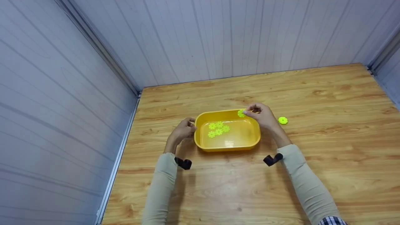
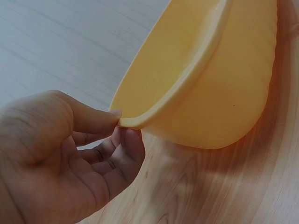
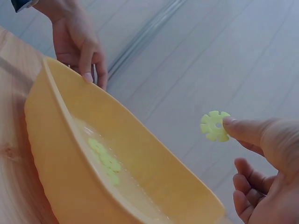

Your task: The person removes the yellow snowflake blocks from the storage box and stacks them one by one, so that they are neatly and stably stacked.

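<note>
A yellow plastic basin (image 1: 228, 149) sits on the wooden table, with several lime-green notched discs (image 1: 218, 132) lying flat toward the left of its floor. The left hand (image 1: 183, 129) pinches the basin's left rim between thumb and fingers, as the left wrist view shows closely. Over the far right part of the basin, the right hand (image 1: 261, 116) pinches one flower-shaped notched disc (image 3: 214, 125) with a small central hole. Thumb and index finger hold it at its edge, above the rim, while the other fingers curl loosely.
Right of the basin, beside the right wrist, more lime-green discs (image 1: 283, 120) lie in a small pile on the table (image 1: 328, 140). Pale panelled walls (image 1: 200, 40) stand behind and to the left. Black straps (image 1: 272, 159) hang at both wrists.
</note>
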Available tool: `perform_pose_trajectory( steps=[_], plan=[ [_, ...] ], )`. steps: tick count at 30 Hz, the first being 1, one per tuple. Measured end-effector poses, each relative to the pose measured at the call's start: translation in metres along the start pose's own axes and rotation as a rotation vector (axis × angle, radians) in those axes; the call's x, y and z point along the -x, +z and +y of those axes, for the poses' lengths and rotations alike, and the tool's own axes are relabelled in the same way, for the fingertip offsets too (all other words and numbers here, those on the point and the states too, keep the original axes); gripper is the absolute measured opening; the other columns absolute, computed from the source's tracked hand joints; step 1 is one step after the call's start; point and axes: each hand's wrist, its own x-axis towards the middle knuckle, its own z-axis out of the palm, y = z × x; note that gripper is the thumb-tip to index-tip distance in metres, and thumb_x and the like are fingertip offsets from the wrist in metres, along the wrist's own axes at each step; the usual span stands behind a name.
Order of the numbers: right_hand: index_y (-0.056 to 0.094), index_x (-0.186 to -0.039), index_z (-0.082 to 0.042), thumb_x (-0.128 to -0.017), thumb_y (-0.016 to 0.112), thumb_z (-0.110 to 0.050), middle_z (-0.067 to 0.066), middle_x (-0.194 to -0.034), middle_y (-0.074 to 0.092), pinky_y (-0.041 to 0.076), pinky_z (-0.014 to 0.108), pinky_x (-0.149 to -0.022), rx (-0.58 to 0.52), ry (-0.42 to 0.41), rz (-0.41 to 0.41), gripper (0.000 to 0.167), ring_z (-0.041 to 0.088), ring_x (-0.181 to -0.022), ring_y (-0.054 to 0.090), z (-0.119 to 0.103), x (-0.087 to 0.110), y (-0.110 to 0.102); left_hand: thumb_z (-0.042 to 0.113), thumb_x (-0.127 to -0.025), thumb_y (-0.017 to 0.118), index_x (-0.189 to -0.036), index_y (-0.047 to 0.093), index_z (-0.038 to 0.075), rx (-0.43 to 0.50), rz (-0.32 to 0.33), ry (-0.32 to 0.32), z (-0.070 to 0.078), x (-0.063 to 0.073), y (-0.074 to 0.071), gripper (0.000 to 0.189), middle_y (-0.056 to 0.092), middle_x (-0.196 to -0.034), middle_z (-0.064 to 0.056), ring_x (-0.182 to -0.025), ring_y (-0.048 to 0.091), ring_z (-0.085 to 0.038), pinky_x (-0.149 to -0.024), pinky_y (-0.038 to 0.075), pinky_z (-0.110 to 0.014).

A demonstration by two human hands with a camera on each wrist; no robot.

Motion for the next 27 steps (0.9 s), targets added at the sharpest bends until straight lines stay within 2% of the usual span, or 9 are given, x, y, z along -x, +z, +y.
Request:
perform_pose_trajectory(
  steps=[7,13,20,27],
  plan=[
    [0.061,-0.102,-0.002,-0.089,0.067,-0.033,-0.005,-0.093,0.057,0.044,0.018,-0.071,0.015,0.006,0.056,0.034,0.013,-0.086,0.051,0.011,0.004,-0.019,0.008,-0.096,0.051,-0.132,0.045,0.005,0.006,-0.016,0.016,-0.001,0.0,-0.001,0.037,0.045,-0.096,-0.007,-0.081,0.053,-0.018,-0.087,0.05,-0.045],
    [0.059,-0.106,-0.005,-0.088,0.065,-0.04,-0.003,-0.097,0.055,0.046,0.024,-0.076,0.01,0.062,0.1,0.04,0.012,-0.088,0.05,0.022,0.009,-0.034,0.007,-0.097,0.048,-0.136,0.041,0.004,0.037,-0.039,0.013,-0.002,-0.001,-0.001,0.039,0.044,-0.095,-0.007,-0.079,0.053,-0.018,-0.087,0.049,-0.048],
    [0.059,-0.105,-0.004,-0.089,0.065,-0.039,-0.005,-0.095,0.055,0.044,0.021,-0.075,-0.017,0.071,0.147,0.039,0.01,-0.088,0.049,0.035,0.014,-0.051,0.008,-0.097,0.05,-0.133,0.043,0.006,0.021,-0.026,-0.003,-0.001,-0.001,-0.001,0.037,0.046,-0.097,-0.008,-0.082,0.053,-0.019,-0.091,0.048,-0.05],
    [0.059,-0.101,-0.008,-0.089,0.066,-0.038,-0.009,-0.094,0.054,0.045,0.023,-0.076,-0.016,0.133,0.196,0.033,0.007,-0.088,0.049,0.048,0.019,-0.068,0.009,-0.096,0.051,-0.133,0.045,0.008,0.008,-0.015,-0.01,-0.001,-0.001,0.0,0.037,0.046,-0.098,-0.008,-0.084,0.052,-0.019,-0.09,0.048,-0.049]
  ],
)
